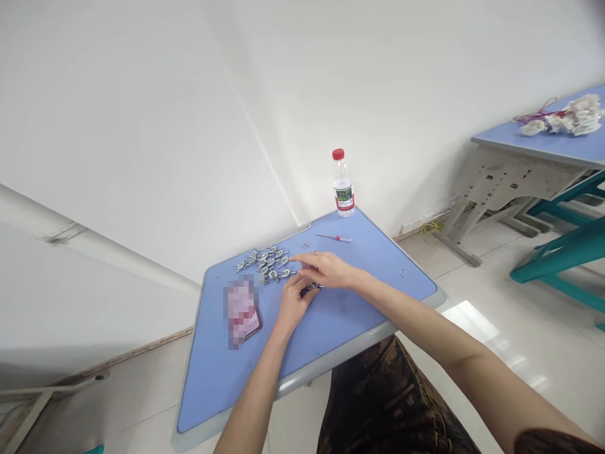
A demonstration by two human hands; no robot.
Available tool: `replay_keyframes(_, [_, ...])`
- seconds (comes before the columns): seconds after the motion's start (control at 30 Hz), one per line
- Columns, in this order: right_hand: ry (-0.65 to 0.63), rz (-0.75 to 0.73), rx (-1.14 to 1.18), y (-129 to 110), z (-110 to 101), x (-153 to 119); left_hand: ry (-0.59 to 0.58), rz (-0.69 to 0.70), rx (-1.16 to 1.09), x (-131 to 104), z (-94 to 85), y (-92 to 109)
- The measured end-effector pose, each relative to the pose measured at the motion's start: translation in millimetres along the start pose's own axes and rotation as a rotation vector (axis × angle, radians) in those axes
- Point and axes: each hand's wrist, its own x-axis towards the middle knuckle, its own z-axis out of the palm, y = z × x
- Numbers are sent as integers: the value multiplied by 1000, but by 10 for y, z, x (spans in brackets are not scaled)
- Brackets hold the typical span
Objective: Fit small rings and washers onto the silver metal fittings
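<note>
My left hand (295, 296) rests low over the blue desk (340, 315), its fingers curled near small metal parts (314, 287) that are partly covered by both hands. Over it reaches my right hand (324, 268), fingers stretched out to the left and apart, with nothing visible in them. Just left of the fingertips lies a pile of several small silvery metal pieces (271, 263). What my left fingers hold, if anything, is hidden. A screwdriver (334, 238) with a clear and red handle lies behind my right hand, beside a few tiny pieces (305, 245).
A phone (246, 315), partly pixelated, lies at the desk's left. A red-capped water bottle (345, 189) stands at the back corner by the wall. Rightward are another desk (510, 142) bearing white fluffy items (574, 118) and a green stool (567, 249).
</note>
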Motion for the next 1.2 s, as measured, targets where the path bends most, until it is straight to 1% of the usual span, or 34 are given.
replay_keyframes(0.1, [-42,-3,94,-19,-78,-5,-2,-10,9,3,0,1])
replay_keyframes(0.23, [6,56,122,-8,-125,8,-1,-28,19,10,7,-17])
replay_keyframes(0.37, [60,44,49,5,-79,18,-4,-30,16,23,7,-20])
replay_keyframes(0.5, [54,6,11,7,-32,10,-7,-34,9,23,-6,4])
replay_keyframes(0.63, [48,-3,50,8,-39,1,9,-76,-10,14,-10,11])
replay_keyframes(0.87, [62,51,22,13,-14,-6,12,-122,-67,19,17,-51])
replay_keyframes(0.97, [44,8,-11,10,-22,-22,21,-136,-81,20,29,-67])
replay_keyframes(1.1, [-22,-55,-58,-4,-96,-43,22,-134,-85,17,30,-60])
replay_keyframes(1.2, [-34,-76,-21,-2,-118,-44,27,-135,-82,12,27,-51])
